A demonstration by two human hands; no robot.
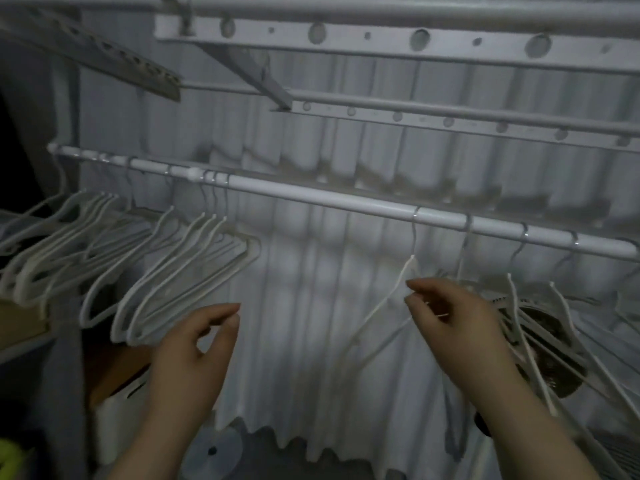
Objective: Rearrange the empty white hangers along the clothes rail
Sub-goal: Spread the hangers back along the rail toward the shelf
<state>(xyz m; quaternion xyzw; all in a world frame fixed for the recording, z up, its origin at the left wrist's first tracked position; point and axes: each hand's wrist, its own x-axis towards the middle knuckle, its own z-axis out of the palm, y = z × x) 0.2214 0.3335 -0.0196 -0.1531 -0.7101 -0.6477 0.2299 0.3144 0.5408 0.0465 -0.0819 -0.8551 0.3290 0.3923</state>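
Note:
A white clothes rail runs from upper left down to the right. Several empty white hangers are bunched on its left part. Several more white hangers hang spaced out on the right part. My right hand pinches the shoulder of one hanger, the leftmost of the right group, which still hooks over the rail. My left hand hovers below the gap between the two groups, its fingers loosely curled and holding nothing, just right of the left bunch.
A white pleated curtain hangs behind the rail. Above run perforated metal bars and brackets. A brown box and a white container stand at lower left. A dark round object sits behind the right hangers.

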